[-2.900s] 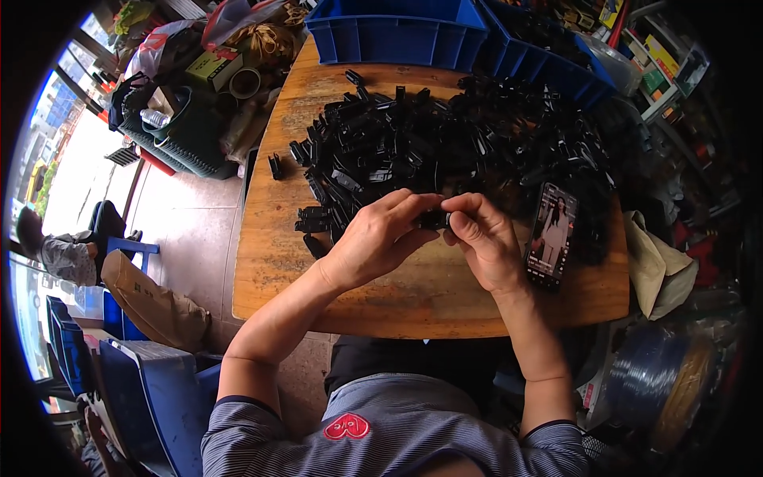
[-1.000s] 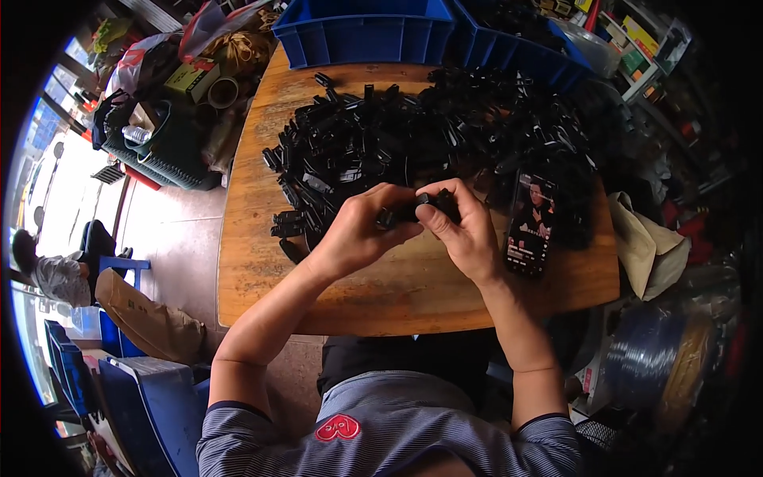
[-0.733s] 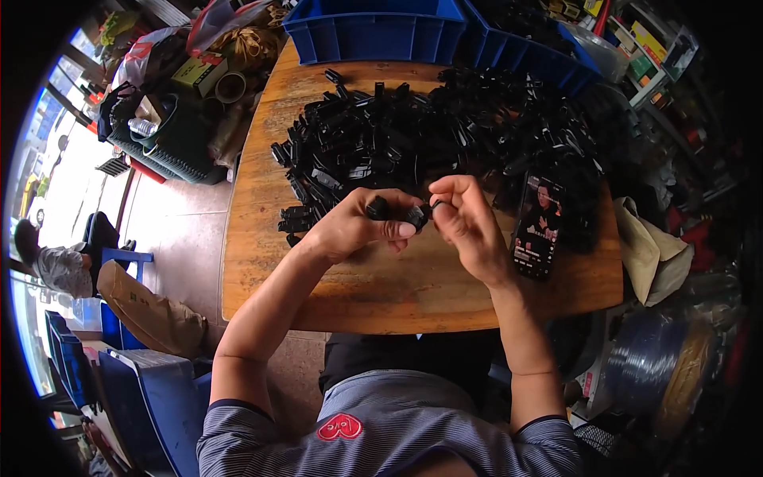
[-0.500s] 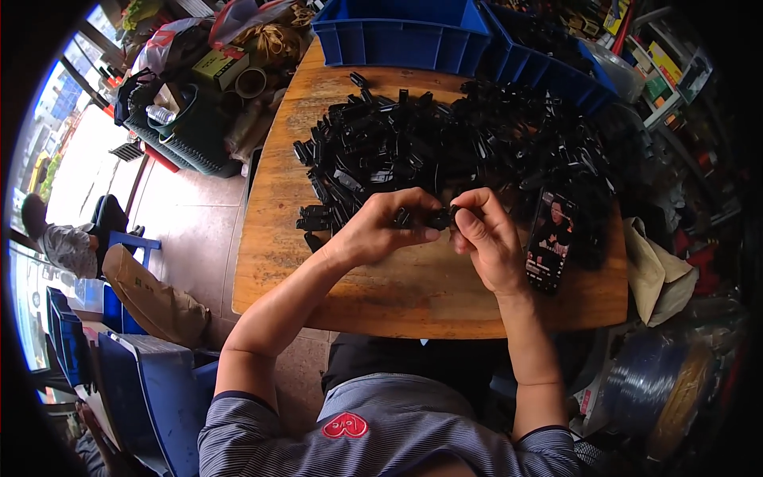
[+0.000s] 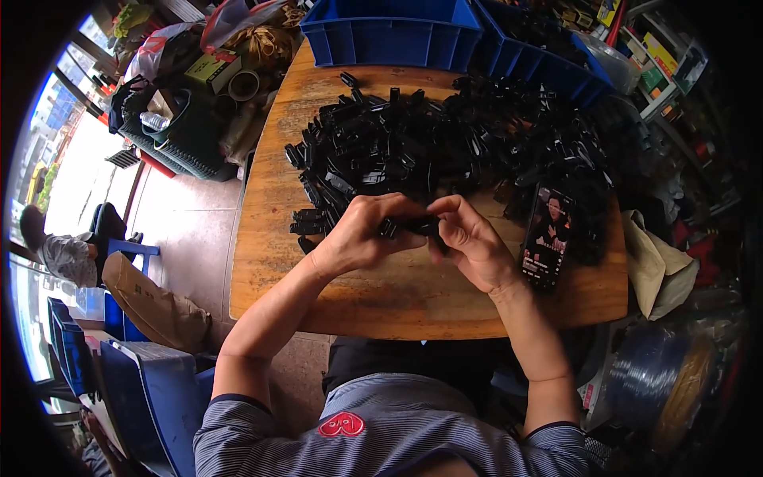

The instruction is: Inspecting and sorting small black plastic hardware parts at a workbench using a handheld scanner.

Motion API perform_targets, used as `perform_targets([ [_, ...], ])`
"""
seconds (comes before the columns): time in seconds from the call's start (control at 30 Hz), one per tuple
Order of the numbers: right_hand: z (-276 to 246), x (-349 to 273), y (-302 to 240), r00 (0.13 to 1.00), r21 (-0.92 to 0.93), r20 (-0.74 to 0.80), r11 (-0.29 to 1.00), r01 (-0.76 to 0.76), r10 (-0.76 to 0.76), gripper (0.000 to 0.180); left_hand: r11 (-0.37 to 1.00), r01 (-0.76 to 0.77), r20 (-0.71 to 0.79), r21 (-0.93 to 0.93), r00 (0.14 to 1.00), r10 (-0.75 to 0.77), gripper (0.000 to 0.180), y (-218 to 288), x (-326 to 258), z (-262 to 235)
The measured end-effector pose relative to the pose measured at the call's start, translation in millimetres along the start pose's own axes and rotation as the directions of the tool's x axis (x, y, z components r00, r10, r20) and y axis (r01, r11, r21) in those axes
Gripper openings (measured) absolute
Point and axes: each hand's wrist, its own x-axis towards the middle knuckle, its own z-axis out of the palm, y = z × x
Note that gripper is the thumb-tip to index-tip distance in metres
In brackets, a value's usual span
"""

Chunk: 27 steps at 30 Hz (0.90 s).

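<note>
Over the near part of the wooden table [image 5: 381,298], my two hands meet at a small black plastic part [image 5: 410,226]. My left hand [image 5: 362,238] grips it from the left, fingers curled round it. From the other side, the thumb and fingers of my right hand [image 5: 475,245] pinch its right end. My fingers cover much of the part, so its exact kind cannot be made out. Just beyond my hands spreads a large heap of similar black plastic parts [image 5: 369,151]. A phone [image 5: 547,238] with a lit screen lies right of my right hand, against the heap.
Two blue plastic bins, a left one [image 5: 389,44] and a right one [image 5: 548,73] with black parts inside, stand at the table's far edge. A beige cloth or bag [image 5: 656,266] lies off the right edge. Left, a person [image 5: 67,254] sits near a brown sack [image 5: 151,298].
My right hand has turned and closed in on the black part, its fingers now lying nearer my left hand. Both hands have shifted slightly left with the part.
</note>
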Motion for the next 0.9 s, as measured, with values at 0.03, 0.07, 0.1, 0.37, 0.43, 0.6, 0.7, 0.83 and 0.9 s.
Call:
perform_targets([
  [0.03, 2.0, 2.2, 5.8, 0.994, -0.058, -0.018, 0.993, 0.104, -0.105, 0.034, 0.966, 0.184, 0.061, -0.181, 0.982, -0.176, 0.028, 5.0, 1.4, -0.1],
  [0.07, 1.1, 2.5, 7.2, 0.994, -0.057, -0.022, 0.993, 0.104, -0.105, 0.034, 0.966, 0.185, 0.064, -0.183, 0.982, -0.176, 0.028, 3.2, 1.5, 0.9],
  [0.1, -0.3, 4.1, 7.6, 0.978, -0.202, -0.013, 0.959, 0.2, -0.206, 0.034, 0.887, 0.281, 0.124, -0.366, 0.959, -0.253, 0.029, -1.8, 2.1, 2.4],
  [0.37, -12.3, 22.1, -6.2, 0.736, -0.946, 0.017, 0.228, 0.232, -0.677, 0.026, 0.699, 0.292, 0.032, -0.653, 0.933, -0.36, 0.033, -1.5, 2.3, -1.3],
  [0.43, -35.6, 17.5, -15.3, 0.717, -0.983, 0.159, -0.176, 0.051, -0.678, 0.03, 0.729, 0.239, -0.059, -0.641, 0.932, -0.358, 0.032, 6.6, 10.1, -12.9],
  [0.6, -43.0, 14.1, -11.0, 0.85, -0.989, 0.044, -0.144, -0.038, -0.524, 0.025, 0.998, 0.024, -0.125, -0.051, 0.992, -0.03, 0.027, -17.5, 15.7, -5.6],
  [0.7, -44.6, 8.2, -13.7, 0.835, -0.986, -0.088, 0.168, 0.005, -0.543, 0.024, 0.788, -0.152, 0.003, 0.597, 0.982, 0.188, 0.033, -21.3, 20.4, 16.7],
  [0.83, -43.7, 2.2, -18.7, 0.83, -0.951, -0.216, 0.302, -0.06, -0.514, 0.026, 0.689, -0.204, 0.126, 0.695, 0.979, 0.164, 0.031, -28.4, 14.0, 27.5],
  [0.9, -43.1, 1.2, -20.9, 0.83, -0.942, -0.232, 0.33, -0.061, -0.507, 0.028, 0.807, -0.308, 0.208, 0.504, 0.95, 0.232, 0.023, -19.3, 12.1, 24.1],
])
